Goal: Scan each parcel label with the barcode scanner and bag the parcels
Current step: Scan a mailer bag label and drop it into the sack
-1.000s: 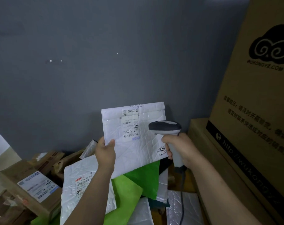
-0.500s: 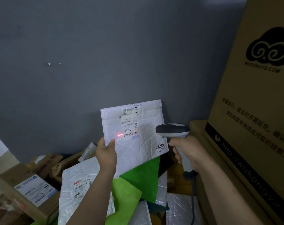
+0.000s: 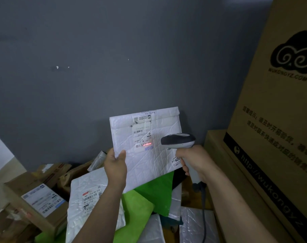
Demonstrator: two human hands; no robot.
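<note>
Parcels lay in a pile at the bottom, near the person. On the far left sat a brown box (image 3: 15, 192) with a white sticker (image 3: 43, 201) on top. Just right of it lay a flat white parcel (image 3: 79, 218) with a sticker of its own, and the left arm crossed over it.

The left hand (image 3: 115, 165) was up in front of the grey wall (image 3: 114, 50). It gripped the held parcel (image 3: 149, 163) by its bottom left corner, with the thumb on the front. This white padded parcel stood almost straight up, above the pile, and its front faced the person. A long label (image 3: 142, 135) ran down the middle of it. A short red line (image 3: 147, 144) of light glowed on the lowest barcode.

Under the held parcel were green bags (image 3: 137, 207), bent and lying on other white parcels.

Just right of the label was the barcode scanner (image 3: 178, 141). Its dark and white head pointed left at the label, close to the parcel. The right hand (image 3: 194, 160) was wrapped tight around the handle. A grey cable (image 3: 204, 216) hung down from the handle. Near it lay a shiny parcel (image 3: 196, 223).

On the far right stood a tall cardboard box (image 3: 275, 120) with a black cloud picture on it. It sat on another brown box.
</note>
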